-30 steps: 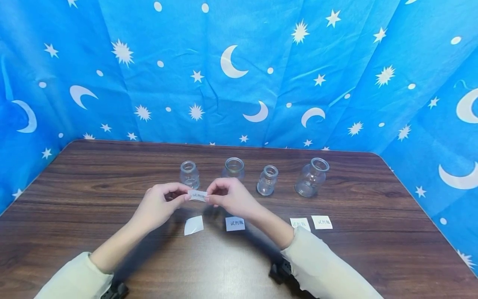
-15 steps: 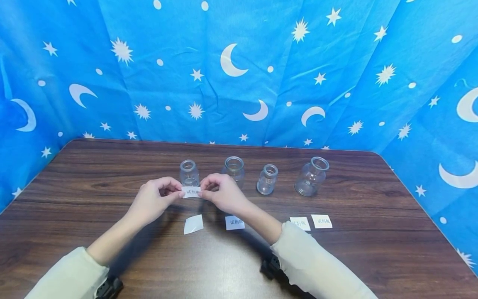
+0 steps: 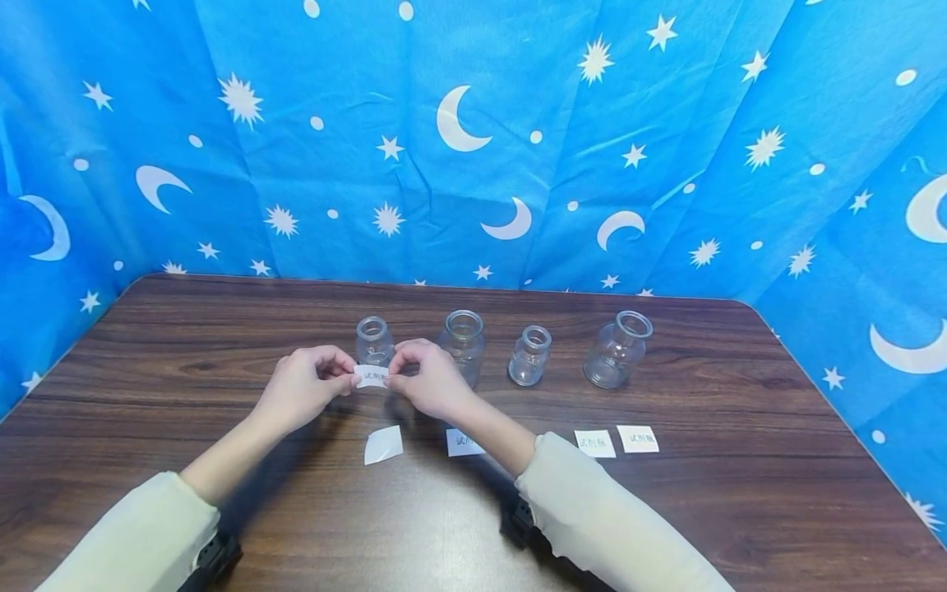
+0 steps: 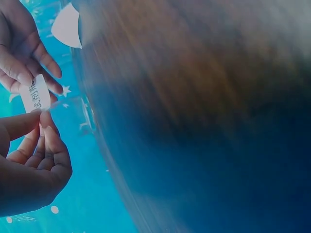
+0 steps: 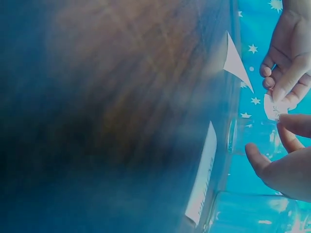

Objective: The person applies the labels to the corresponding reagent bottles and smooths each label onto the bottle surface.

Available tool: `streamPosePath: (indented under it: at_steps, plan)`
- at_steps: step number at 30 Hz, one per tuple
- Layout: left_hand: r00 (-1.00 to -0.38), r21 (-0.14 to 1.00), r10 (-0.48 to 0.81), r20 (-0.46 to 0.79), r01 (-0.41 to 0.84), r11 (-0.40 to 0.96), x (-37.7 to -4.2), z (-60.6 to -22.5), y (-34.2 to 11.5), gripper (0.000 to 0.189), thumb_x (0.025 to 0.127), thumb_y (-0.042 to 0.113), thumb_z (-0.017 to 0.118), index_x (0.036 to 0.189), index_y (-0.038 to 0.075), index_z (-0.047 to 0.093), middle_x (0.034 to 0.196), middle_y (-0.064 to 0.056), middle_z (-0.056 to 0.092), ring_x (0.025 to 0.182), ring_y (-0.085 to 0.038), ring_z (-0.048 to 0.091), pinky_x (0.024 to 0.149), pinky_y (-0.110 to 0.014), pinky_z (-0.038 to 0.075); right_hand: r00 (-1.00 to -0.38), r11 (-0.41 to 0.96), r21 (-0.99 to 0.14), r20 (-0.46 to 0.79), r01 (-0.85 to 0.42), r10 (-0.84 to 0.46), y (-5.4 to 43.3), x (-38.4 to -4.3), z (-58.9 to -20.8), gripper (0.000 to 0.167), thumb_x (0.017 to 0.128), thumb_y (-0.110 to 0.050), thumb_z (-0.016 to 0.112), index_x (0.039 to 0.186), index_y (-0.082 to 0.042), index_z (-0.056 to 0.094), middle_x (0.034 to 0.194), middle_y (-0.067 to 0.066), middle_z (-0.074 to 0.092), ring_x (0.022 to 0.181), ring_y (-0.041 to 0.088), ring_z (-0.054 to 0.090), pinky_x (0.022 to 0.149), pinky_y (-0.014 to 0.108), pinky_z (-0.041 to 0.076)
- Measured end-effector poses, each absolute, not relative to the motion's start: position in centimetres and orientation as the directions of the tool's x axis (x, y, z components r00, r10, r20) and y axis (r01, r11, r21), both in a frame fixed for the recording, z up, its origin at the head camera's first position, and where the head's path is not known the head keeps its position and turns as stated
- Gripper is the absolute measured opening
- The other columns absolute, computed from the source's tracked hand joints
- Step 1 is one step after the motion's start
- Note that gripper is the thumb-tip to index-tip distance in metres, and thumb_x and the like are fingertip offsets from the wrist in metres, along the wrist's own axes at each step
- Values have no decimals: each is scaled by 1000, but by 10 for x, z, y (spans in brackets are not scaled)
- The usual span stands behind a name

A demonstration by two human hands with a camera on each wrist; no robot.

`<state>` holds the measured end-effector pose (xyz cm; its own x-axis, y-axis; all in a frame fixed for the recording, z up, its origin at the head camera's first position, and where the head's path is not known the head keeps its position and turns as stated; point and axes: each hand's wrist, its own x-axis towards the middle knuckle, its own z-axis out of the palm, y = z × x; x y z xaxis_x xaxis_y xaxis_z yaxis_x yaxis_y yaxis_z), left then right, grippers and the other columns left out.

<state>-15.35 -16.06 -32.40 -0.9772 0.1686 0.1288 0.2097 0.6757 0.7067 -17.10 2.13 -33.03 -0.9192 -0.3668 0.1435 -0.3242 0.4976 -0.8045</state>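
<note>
Between both hands a small white label (image 3: 371,376) with handwritten characters is stretched, facing the head camera. My left hand (image 3: 303,389) pinches its left end between thumb and forefinger; my right hand (image 3: 432,380) pinches the right end. Just behind the label stands the leftmost clear glass jar (image 3: 375,339), its lower part covered by the label. Whether label and glass touch, I cannot tell. In the left wrist view the label (image 4: 37,94) curves slightly between the fingertips. From the right wrist, the label (image 5: 273,108) appears in front of the jar (image 5: 255,136).
Three more glass jars stand to the right: a wide one (image 3: 464,345), a small one (image 3: 529,358) and a large one (image 3: 618,352). Nearer lie a curled blank white paper (image 3: 383,444) and written labels (image 3: 462,442), (image 3: 595,444), (image 3: 638,438) on the wooden table (image 3: 740,493).
Both hands have moved left and slightly away from the body, bringing the label from the jar's lower right to in front of it. Jars and the other papers stay put.
</note>
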Motion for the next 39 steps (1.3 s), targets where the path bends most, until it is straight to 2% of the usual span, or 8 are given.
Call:
streamPosePath:
  at_steps: [8, 15, 24, 39]
  plan:
    - [-981, 705, 173, 86, 183, 685, -163, -328, -164, 4, 83, 6, 64, 85, 3, 63, 70, -1, 61, 61, -15, 53, 54, -28, 40, -936, 535, -795, 112, -286, -335, 17, -177, -332, 10, 78, -4, 67, 70, -5, 62, 118, 12, 58, 115, 28, 49, 99, 40, 32]
    - [-978, 707, 192, 81, 192, 681, -169, -330, -165, 4, 81, 5, 66, 82, 2, 63, 69, -1, 62, 59, -14, 53, 49, -26, 38, -945, 568, -780, 89, -264, -316, 13, -181, -334, 11, 78, -5, 67, 69, -7, 62, 118, 10, 58, 115, 27, 49, 98, 39, 33]
    - [-978, 706, 203, 45, 175, 686, -174, -330, -164, 4, 84, 6, 63, 84, 2, 62, 70, -3, 61, 58, -17, 54, 46, -28, 42, -949, 589, -767, 82, -256, -305, 11, -183, -333, 13, 79, -4, 66, 68, -7, 60, 117, 10, 59, 113, 26, 51, 96, 39, 36]
    - [-982, 686, 184, 34, 157, 710, -179, -333, -165, 3, 83, 5, 63, 83, 2, 62, 67, -3, 61, 55, -16, 55, 47, -29, 45, -953, 613, -751, 70, -244, -293, 6, -184, -332, 14, 82, -5, 64, 69, -8, 60, 117, 10, 60, 113, 26, 51, 96, 40, 37]
